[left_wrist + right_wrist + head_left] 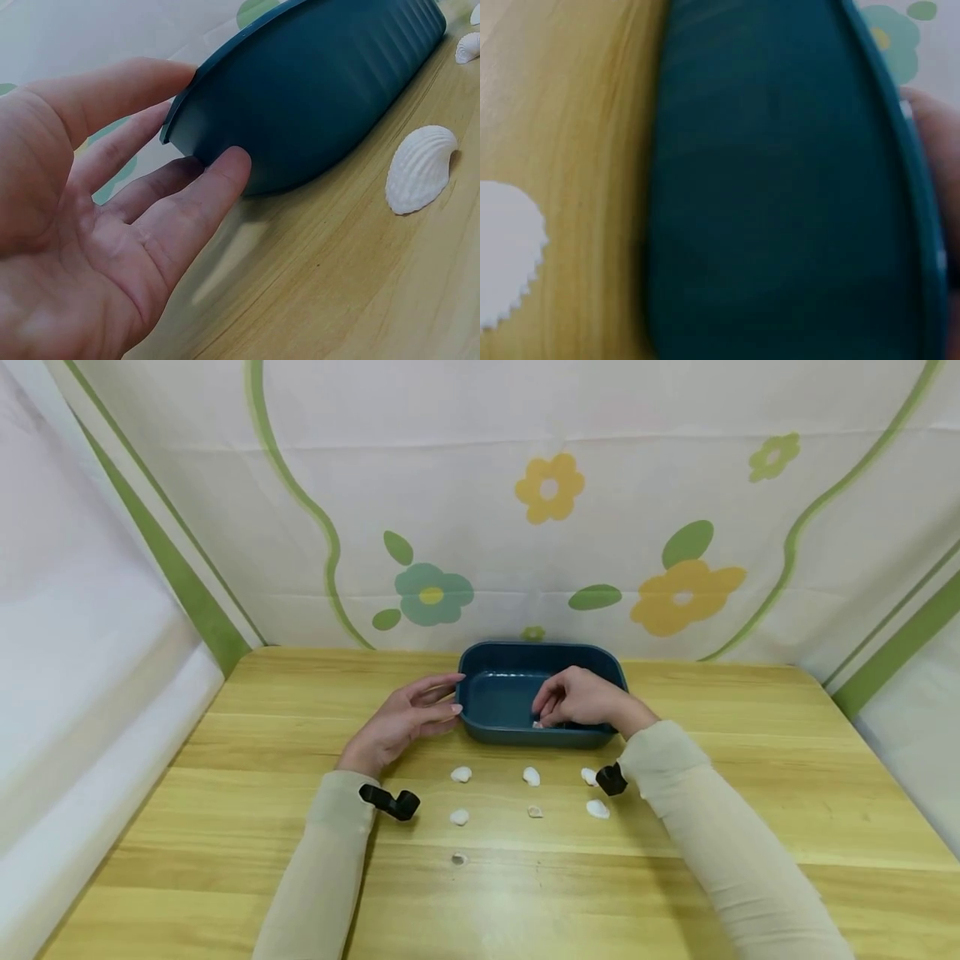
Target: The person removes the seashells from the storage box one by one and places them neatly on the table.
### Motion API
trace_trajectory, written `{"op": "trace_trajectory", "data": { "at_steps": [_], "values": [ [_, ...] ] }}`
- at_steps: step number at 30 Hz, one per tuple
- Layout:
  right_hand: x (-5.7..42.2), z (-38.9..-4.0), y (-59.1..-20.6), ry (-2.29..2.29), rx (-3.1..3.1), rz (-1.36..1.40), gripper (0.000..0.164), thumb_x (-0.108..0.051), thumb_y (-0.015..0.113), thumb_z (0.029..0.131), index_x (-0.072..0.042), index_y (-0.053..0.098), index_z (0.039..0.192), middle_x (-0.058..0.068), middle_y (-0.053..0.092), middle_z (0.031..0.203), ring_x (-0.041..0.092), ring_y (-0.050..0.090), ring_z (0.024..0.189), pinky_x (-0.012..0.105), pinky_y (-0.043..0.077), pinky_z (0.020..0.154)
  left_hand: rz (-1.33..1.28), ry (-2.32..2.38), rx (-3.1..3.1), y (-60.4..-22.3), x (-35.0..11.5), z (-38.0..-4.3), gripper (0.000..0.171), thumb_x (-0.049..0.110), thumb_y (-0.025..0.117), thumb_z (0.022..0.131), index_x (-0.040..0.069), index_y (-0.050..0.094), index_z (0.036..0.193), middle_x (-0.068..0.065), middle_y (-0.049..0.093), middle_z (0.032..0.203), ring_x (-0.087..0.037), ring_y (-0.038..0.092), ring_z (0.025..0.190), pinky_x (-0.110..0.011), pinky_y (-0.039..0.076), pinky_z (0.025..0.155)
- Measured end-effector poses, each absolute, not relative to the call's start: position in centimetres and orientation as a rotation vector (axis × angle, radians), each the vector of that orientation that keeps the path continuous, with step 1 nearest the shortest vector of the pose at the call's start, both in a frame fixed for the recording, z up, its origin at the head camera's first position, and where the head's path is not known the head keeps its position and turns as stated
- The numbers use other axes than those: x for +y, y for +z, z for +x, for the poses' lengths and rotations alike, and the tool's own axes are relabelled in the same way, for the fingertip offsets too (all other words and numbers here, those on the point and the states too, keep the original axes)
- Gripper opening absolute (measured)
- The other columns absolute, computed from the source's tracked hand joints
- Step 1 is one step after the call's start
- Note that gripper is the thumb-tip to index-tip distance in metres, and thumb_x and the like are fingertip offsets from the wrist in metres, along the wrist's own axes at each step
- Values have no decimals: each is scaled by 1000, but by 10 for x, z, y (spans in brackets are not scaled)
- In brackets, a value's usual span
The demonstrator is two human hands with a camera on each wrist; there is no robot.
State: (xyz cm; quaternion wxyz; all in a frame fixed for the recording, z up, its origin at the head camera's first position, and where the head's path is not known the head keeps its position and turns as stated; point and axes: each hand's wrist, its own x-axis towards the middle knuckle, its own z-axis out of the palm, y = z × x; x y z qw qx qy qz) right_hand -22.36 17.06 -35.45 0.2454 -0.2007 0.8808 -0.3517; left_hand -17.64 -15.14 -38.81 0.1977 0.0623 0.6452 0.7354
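A dark teal rectangular bin (495,737) stands near the back of the table. My left hand (405,720) rests its spread, fairly straight fingertips on the bin's left end. In the left wrist view, the left hand (127,195) has its thumb at the rim and other fingertips against the outer wall of the bin (315,97). My right hand (581,697) reaches inside the bin, fingers curled, pinching a small whitish seashell (537,724) near the front wall. In the right wrist view, the bin wall (780,187) hides most of that hand (939,157).
On the wooden table (262,827), several white seashells lie in loose rows before the bin, among them one shell (531,776) in the front middle and a greyish one (459,858) closest to me. A flower-printed cloth (480,527) hangs behind the table.
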Motion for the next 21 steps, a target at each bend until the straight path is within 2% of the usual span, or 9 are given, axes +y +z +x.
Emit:
{"op": "trace_trajectory", "data": {
  "at_steps": [10,21],
  "values": [
    [171,-224,-359,-948,2367,-593,20,7,67,98,-3,80,109,10,79,100,15,72,88,33,63,88,164,2047,1814,-388,-150,-177,62,0,69,103,13,51,160,-7,41,173,-34,50,153,-38,59,107],
    [164,-223,-364,-911,2459,-625,14,4,76,94,-7,82,101,6,78,94,14,70,84,32,62,82,168,2049,1821,-388,-150,-177,61,0,69,102,12,52,160,-7,42,172,-35,52,151,-38,59,106]
  ]
}}
